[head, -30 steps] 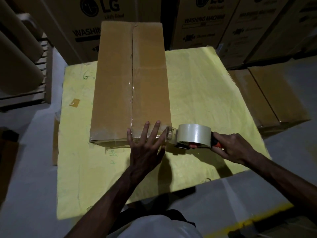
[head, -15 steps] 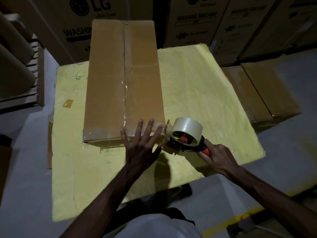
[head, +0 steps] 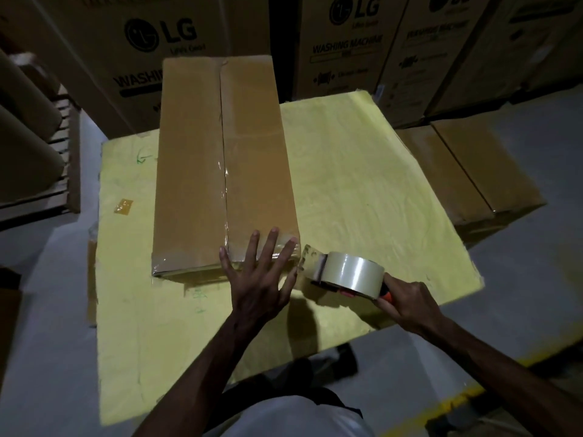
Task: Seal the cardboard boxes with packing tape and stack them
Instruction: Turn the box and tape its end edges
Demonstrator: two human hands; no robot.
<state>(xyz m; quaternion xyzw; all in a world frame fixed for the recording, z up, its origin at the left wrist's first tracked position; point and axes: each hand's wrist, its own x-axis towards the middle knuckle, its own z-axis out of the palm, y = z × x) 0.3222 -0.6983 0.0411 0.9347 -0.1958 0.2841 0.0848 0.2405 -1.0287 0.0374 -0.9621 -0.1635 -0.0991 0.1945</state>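
Note:
A long brown cardboard box point(head: 192, 171) lies lengthwise on the yellow table point(head: 362, 190), with clear tape along its centre seam and across its near end. My left hand point(head: 260, 279) rests flat with fingers spread on the box's near right corner, over the taped edge. My right hand point(head: 410, 305) grips the orange handle of a tape dispenser point(head: 347, 274) holding a roll of clear tape. The dispenser's front end sits just right of the box's near corner, close to my left fingertips.
Large printed washing machine cartons point(head: 344, 48) stand behind the table. Two brown boxes point(head: 467, 175) lie side by side on the floor to the right. Cardboard rolls and a wooden pallet point(head: 38, 143) are at left. A scrap of tape point(head: 123, 207) sticks to the table's left part.
The dispenser tilted up half a second ago and now lies level again beside the box's near right corner. My left hand has stayed pressed on that corner.

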